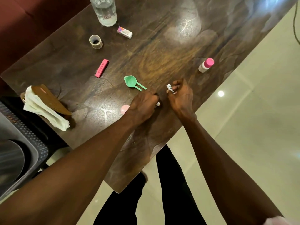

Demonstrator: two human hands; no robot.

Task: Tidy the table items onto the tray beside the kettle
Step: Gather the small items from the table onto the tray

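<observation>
My right hand (181, 96) is closed around a small white tube (169, 88) near the table's right edge. My left hand (142, 104) is curled over a small white item (158, 104) whose end peeks out by the fingers. A pink round thing (124, 109) shows partly under my left wrist. Just beyond my hands lies a green measuring spoon (132, 82). Farther off are a pink bar (102, 68), a tape roll (95, 41), a small white box (124, 32) and a pink-capped bottle (206, 64).
A clear water bottle (104, 10) stands at the far edge of the dark wooden table (162, 46). A stack of napkins in a brown holder (47, 106) sits at the left. A grey tray edge (21, 143) lies lower left. Tiled floor is on the right.
</observation>
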